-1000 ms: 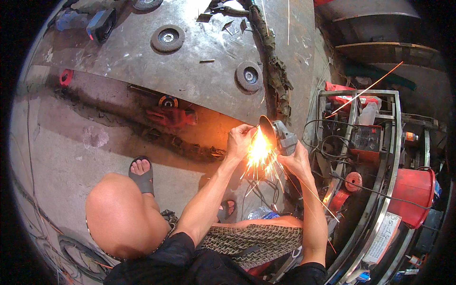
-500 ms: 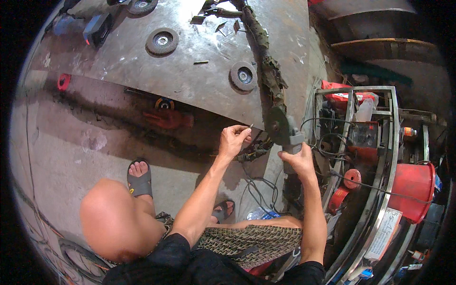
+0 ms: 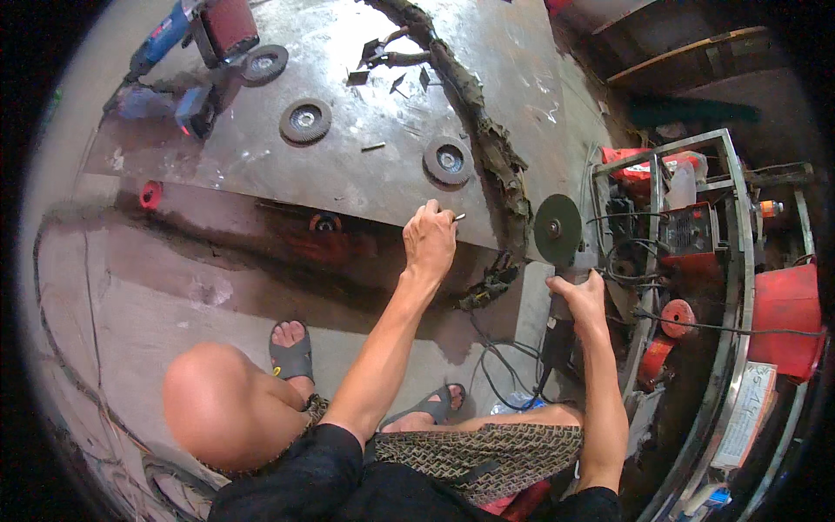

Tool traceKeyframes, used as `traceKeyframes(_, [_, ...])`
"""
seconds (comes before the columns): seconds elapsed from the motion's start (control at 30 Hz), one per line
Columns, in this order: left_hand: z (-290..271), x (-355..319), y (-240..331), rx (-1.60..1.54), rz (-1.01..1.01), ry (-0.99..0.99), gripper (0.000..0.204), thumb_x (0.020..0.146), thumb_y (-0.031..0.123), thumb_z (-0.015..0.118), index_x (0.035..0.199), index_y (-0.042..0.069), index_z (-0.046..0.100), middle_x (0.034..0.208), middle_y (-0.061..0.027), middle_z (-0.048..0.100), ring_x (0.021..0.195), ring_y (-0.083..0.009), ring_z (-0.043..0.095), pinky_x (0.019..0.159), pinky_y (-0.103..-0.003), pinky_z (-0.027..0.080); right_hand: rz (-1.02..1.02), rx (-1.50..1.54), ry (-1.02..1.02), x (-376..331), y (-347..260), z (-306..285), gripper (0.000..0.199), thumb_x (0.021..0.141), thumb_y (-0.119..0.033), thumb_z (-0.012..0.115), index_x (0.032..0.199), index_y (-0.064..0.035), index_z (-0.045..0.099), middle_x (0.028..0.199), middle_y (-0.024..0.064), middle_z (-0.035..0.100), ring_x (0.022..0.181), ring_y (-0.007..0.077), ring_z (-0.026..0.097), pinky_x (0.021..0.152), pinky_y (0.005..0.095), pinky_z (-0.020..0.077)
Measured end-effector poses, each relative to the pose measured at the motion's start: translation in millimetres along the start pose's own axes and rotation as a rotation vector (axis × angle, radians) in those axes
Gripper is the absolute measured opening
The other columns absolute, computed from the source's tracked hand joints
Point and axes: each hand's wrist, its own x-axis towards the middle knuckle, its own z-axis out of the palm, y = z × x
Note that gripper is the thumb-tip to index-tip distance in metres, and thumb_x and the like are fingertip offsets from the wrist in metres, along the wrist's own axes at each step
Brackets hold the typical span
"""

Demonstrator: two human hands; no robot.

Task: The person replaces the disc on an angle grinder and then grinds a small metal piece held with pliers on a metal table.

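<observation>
My left hand [image 3: 430, 237] is closed in a pinch on a short thin metal rod [image 3: 460, 217], just over the near edge of the metal table [image 3: 252, 161]. Lower and to the right, my right hand [image 3: 581, 304] grips an angle grinder [image 3: 586, 259], whose body is mostly hidden. Its dark green cutting disc [image 3: 557, 224] faces up, apart from the rod. A similar short rod [image 3: 373, 146] lies on the tabletop, near a grey flap disc [image 3: 448, 160].
A rough, branch-like piece [image 3: 477, 103] runs along the table's right side. Another flap disc [image 3: 305, 121] and a blue power tool [image 3: 161, 39] lie farther left. At right stands a metal frame rack [image 3: 739, 209] beside a red bucket [image 3: 785, 317]. Cables [image 3: 513, 346] loop across the floor.
My right hand has moved right with the grinder, and its disc has turned to show its flat face. My left hand has risen slightly with the rod, knuckles now up. The view has shifted.
</observation>
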Motion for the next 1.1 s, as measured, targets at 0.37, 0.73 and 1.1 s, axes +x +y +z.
traceKeyframes(0.37, [-18, 13, -16, 0.02, 0.074, -0.093, 0.02, 0.079, 0.017, 0.077, 0.096, 0.006, 0.075, 0.093, -0.0141, 0.066, 0.093, -0.0334, 0.064, 0.082, -0.043, 0.052, -0.088, 0.132, -0.056, 4, 14, -4, 0.031, 0.069, -0.009, 0.08, 0.092, -0.0011, 0.061, 0.077, 0.0049, 0.064, 0.065, 0.0155, 0.061, 0.062, 0.0318, 0.049])
traceKeyframes(0.73, [-80, 129, -7, -0.182, 0.101, 0.144, 0.024, 0.087, 0.025, 0.072, 0.096, 0.003, 0.076, 0.09, -0.0179, 0.074, 0.082, -0.0297, 0.071, 0.075, -0.038, 0.055, 0.036, 0.235, 0.007, 3, 26, -15, 0.039, 0.068, -0.012, 0.081, 0.1, 0.0025, 0.063, 0.089, 0.0086, 0.067, 0.075, 0.0185, 0.064, 0.071, 0.0334, 0.0514])
traceKeyframes(1.1, [-56, 110, 102, -0.23, 0.311, -1.122, 0.046, 0.088, 0.04, 0.072, 0.108, -0.001, 0.071, 0.102, -0.0184, 0.073, 0.098, -0.0273, 0.07, 0.087, -0.039, 0.054, 0.379, 0.892, -0.087, 52, 74, -20, 0.02, 0.084, -0.021, 0.075, 0.095, -0.0067, 0.067, 0.084, 0.0071, 0.069, 0.074, 0.0183, 0.067, 0.067, 0.032, 0.0542])
